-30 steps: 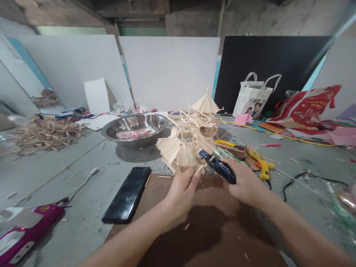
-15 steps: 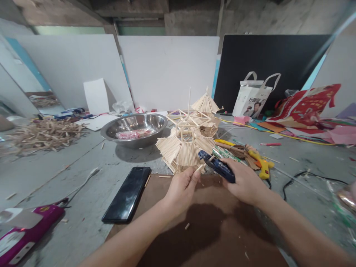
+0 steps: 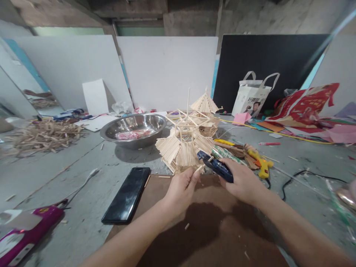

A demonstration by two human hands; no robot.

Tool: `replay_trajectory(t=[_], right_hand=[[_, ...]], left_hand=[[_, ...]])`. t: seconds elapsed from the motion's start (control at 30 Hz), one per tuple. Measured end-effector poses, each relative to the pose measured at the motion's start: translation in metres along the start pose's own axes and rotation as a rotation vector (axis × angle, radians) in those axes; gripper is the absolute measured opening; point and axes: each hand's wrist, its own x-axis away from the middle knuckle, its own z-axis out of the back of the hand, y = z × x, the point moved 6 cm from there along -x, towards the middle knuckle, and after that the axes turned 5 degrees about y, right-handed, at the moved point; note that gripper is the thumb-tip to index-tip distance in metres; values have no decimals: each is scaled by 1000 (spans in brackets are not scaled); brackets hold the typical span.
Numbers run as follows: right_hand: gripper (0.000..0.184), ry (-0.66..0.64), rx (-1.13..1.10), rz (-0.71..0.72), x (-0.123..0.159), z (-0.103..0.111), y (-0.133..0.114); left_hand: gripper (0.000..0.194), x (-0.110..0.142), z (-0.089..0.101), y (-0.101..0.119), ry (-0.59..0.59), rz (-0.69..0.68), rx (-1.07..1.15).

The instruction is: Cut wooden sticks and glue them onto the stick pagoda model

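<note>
Over the far edge of a brown board [image 3: 236,241], a slim wooden stick [image 3: 198,169] pokes up from the left hand [image 3: 180,187], whose grip is closed around it between thumb and fingers. Just to its right, the right hand [image 3: 244,181] has its grip wrapped around a dark blue hand cutter [image 3: 219,169], the tool's head angled up and leftward; a pale bit of wood shows beside the head, though at this size I can't tell whether the jaws touch it. Directly behind both hands stands a stick-built pavilion model [image 3: 189,152] with flared, slatted roof panels and an open frame on top, and behind that rises a pointed stick roof [image 3: 205,104]. A black smartphone [image 3: 126,196] lies at the board's left edge. Beyond it on the grey tabletop [image 3: 80,196] sits a steel basin [image 3: 156,124] with a red-and-white plastic packet [image 3: 133,134] inside, and farther left spreads a heap of loose sticks [image 3: 47,135]. A magenta power strip [image 3: 48,217] occupies the near left. To the right are a yellow glue gun [image 3: 263,165], a pink pencil [image 3: 269,143], and, farther back, a white tote bag [image 3: 250,98] near a red bag [image 3: 308,105].
</note>
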Motion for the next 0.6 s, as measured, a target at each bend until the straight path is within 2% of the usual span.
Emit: replay_trajectory(t=[0.17, 0.37, 0.6], right_hand=[[22, -9, 51, -25, 0, -4, 2], [17, -16, 182, -87, 0, -12, 8], [21, -23, 72, -52, -2, -17, 4]], left_hand=[[35, 1, -2, 1, -3, -9, 1], [35, 0, -4, -6, 21, -9, -58], [36, -6, -5, -10, -57, 0, -78]])
